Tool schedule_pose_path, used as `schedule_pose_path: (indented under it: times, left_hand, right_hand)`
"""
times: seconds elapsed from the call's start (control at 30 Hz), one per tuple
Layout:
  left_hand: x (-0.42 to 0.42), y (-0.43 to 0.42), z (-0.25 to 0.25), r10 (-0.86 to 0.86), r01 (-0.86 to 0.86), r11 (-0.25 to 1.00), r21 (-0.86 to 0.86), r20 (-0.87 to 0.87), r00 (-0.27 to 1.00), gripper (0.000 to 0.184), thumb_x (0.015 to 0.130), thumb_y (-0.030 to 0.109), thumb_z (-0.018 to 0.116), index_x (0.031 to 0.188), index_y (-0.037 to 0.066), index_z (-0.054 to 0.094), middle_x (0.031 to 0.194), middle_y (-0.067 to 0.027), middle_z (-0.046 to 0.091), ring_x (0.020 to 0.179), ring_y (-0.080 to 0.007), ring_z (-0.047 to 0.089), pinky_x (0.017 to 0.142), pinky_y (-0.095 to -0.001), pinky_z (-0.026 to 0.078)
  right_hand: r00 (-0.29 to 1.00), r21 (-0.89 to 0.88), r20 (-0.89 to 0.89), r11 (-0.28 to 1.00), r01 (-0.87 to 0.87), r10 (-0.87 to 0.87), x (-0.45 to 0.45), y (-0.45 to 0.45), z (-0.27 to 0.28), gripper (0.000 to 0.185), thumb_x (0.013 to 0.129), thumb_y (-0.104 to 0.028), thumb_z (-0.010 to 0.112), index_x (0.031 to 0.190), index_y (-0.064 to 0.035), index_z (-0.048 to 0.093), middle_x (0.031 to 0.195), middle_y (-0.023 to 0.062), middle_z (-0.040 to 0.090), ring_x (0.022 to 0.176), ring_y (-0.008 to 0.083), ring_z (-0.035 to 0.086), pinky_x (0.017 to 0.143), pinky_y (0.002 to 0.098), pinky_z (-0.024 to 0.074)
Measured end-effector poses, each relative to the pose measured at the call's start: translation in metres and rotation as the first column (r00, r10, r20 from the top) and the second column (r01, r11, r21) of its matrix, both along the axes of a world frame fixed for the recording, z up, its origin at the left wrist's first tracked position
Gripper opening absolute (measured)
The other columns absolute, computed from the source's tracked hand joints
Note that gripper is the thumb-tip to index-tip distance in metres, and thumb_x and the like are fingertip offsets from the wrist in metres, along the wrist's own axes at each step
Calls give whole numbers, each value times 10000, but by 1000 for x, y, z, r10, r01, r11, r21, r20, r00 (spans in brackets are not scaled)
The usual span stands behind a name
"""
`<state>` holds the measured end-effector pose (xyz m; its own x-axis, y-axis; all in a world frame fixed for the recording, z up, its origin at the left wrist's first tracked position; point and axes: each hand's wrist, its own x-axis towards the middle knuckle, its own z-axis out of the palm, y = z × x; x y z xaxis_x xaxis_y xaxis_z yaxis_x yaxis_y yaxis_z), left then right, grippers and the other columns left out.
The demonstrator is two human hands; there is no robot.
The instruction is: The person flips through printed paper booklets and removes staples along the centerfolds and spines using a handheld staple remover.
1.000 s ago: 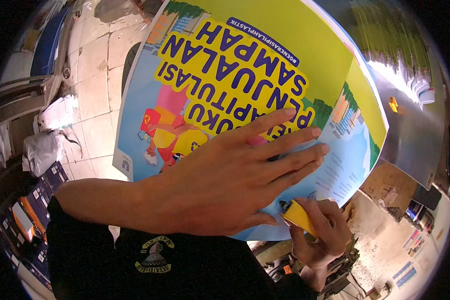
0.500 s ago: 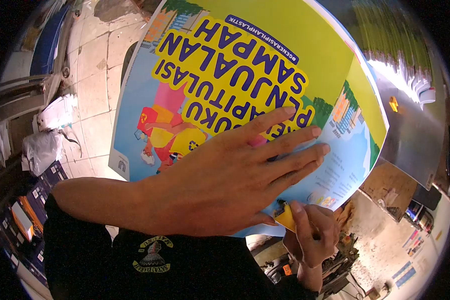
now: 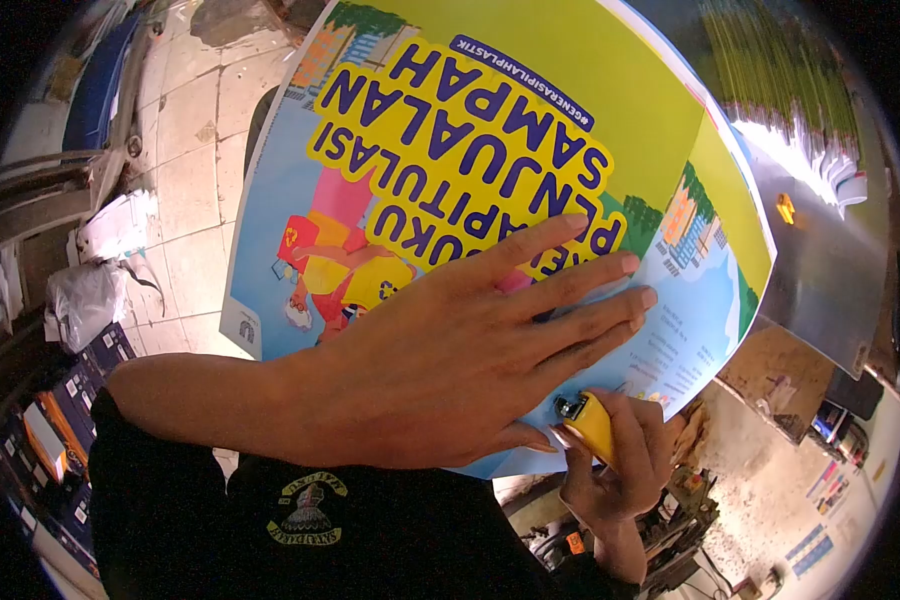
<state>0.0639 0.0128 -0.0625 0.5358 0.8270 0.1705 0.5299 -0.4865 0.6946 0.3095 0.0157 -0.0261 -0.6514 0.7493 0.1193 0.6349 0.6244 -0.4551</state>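
Note:
A large printed booklet (image 3: 610, 90) with a green, blue and yellow cover lies upside down before me. My left hand (image 3: 530, 310) rests flat on it, palm down, fingers spread and pointing right, the thumb near the lower edge. My right hand (image 3: 625, 465) is closed around a small yellow tool (image 3: 593, 425) with a dark metal end. That end is over the booklet's lower edge, just beside my left thumb. The exact kind of tool cannot be made out. Part of the cover is hidden under my left hand and forearm.
On the right, a metal tabletop (image 3: 820, 290) bears a stack of booklets (image 3: 800, 130) with fanned edges and a small yellow object (image 3: 786, 208). A plastic bag (image 3: 85, 305) and dark boxes (image 3: 65, 420) are on the left, by the tiled floor (image 3: 185, 150).
The yellow tool has turned in my right hand, showing more of its body and metal end, and my right thumb has shifted lower. The left hand stays in place; the booklet barely shifts.

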Motion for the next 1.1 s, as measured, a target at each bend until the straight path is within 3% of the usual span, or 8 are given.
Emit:
schedule_pose_path:
  times: [0.3, 0.4, 0.5, 0.63, 0.77, 0.9, 1.0, 1.1]
  left_hand:
    - [-4, 1, -1, -14, 14, 1000, 16, -7, 1000, 938, 864, 598, 626, 1572, 51, 346, 1643, -75, 347, 1543, -265, 270, 1271, -543, 125]
    - [-2, 1, -3, 41, -40, 989, 146, -4, 999, 777, 967, 623, 524, 1419, -8, 541, 1540, -127, 491, 1505, -286, 332, 1254, -500, 186]
    - [-7, 3, 5, -8, 8, 999, 50, 3, 1000, 875, 858, 524, 680, 1556, 85, 387, 1629, -73, 373, 1516, -272, 324, 1242, -532, 209]
    - [-24, 14, 11, -167, 166, 979, 119, 1, 986, 739, 819, 235, 755, 1503, 165, 484, 1517, -64, 502, 1382, -266, 480, 1117, -470, 419]
    - [-21, 34, 20, -422, 420, 904, 77, 11, 907, 747, 754, 94, 750, 1461, 88, 507, 1296, -72, 620, 1252, -257, 543, 1069, -417, 451]
    - [-15, 47, 30, -517, 522, 850, 68, -78, 852, 923, 645, 71, 785, 1510, 107, 463, 1194, -26, 640, 1179, -240, 566, 991, -399, 482]
    - [-7, 46, 27, -519, 531, 844, 80, -129, 845, 974, 620, 64, 807, 1519, 85, 433, 1206, -48, 638, 1170, -248, 568, 1000, -385, 483]
    - [-2, 42, 33, -472, 484, 874, 46, -154, 868, 820, 708, -30, 832, 1456, 28, 500, 1204, -136, 662, 1194, -282, 600, 1048, -410, 490]
  right_hand:
    - [993, -168, -90, 984, 59, -75, -15, 6, 9, 434, 737, -36, 858, 1139, 39, 713, 898, 191, 704, 763, 288, 700, 685, 360, 570]
    - [997, -190, -41, 981, 49, -58, -10, 11, 22, 415, 721, -33, 862, 1108, 37, 730, 891, 168, 712, 749, 291, 706, 690, 356, 571]
    - [996, -197, 78, 980, -15, 31, 3, 25, 35, 385, 712, -20, 850, 1080, 29, 748, 914, 146, 728, 740, 286, 713, 683, 343, 568]
    - [963, 228, 6, 938, 263, -271, 42, 65, 34, 344, 801, -56, 810, 1129, 27, 743, 960, 160, 748, 744, 230, 710, 666, 302, 549]
    - [705, 99, -36, 699, 708, -709, 68, 141, 28, 278, 1002, -150, 659, 1212, 24, 712, 1051, 207, 749, 875, 222, 725, 741, 348, 562]
    - [853, 368, -166, 771, 520, -495, 107, 198, -6, 307, 1016, -167, 625, 1258, 15, 679, 1077, 226, 727, 903, 279, 717, 738, 384, 560]
    - [804, 605, 65, 664, 439, -591, 110, 209, -20, 321, 979, -159, 659, 1259, -3, 634, 1072, 206, 670, 1002, 377, 641, 874, 487, 500]
    - [893, 764, 19, 583, 277, -450, 65, 175, -6, 337, 924, -140, 717, 1235, -24, 656, 1111, 190, 666, 1050, 367, 626, 925, 495, 480]
